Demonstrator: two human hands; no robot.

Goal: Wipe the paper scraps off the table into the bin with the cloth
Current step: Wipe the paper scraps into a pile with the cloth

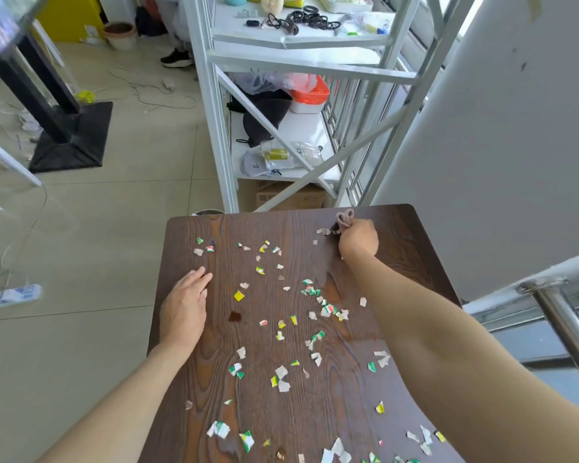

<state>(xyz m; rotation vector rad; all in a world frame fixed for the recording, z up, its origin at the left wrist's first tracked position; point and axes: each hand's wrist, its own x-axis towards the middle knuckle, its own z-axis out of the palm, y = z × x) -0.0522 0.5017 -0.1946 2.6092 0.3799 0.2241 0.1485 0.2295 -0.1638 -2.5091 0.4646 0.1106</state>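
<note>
Several small paper scraps (pixel 315 292), white with green, yellow and red, lie scattered over the dark wooden table (pixel 411 252). At the far right part of the table my right hand (pixel 358 240) is closed around a bunched brownish cloth (pixel 344 218), which sticks out above the fist. My left hand (pixel 184 307) lies flat, palm down, near the table's left edge, holding nothing. A curved grey rim, possibly the bin (pixel 208 212), peeks out just behind the table's far left corner; most of it is hidden.
A white metal shelf rack (pixel 221 135) with bags and boxes stands just beyond the table. A metal handrail (pixel 562 315) runs at the right. On the tiled floor to the left are a power strip (pixel 12 295), cables and a black stand base (pixel 74 138).
</note>
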